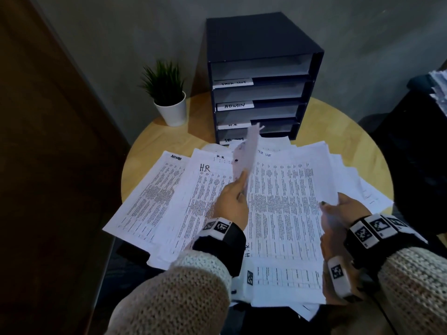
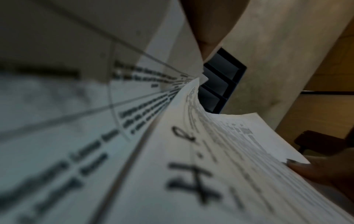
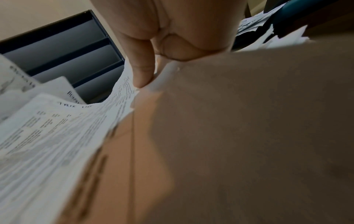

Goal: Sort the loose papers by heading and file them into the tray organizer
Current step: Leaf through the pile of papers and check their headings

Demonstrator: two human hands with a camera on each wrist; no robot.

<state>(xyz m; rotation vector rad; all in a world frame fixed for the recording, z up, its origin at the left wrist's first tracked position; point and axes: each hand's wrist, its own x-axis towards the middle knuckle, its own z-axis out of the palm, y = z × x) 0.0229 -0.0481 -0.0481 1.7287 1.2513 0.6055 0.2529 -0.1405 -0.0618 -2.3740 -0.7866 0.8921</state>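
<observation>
Loose printed papers (image 1: 169,194) lie fanned over the round wooden table (image 1: 338,131), with handwritten headings ADMIN, H.R and TASK LIST. My left hand (image 1: 243,187) pinches one lifted sheet (image 1: 250,151) that stands on edge above the pile. My right hand (image 1: 331,206) grips the right edge of the TASK LIST sheet (image 1: 283,201); in the right wrist view its fingers (image 3: 145,72) pinch that sheet (image 3: 57,128). The left wrist view shows an H.R sheet (image 2: 191,166) close up. The dark tray organizer (image 1: 261,88) stands behind the pile, its shelves labelled with white tags.
A small potted plant (image 1: 169,97) stands left of the organizer. A dark stand with more papers (image 1: 437,85) is at the right. A brown panel (image 1: 48,141) runs along the left. Some papers overhang the table's near edge.
</observation>
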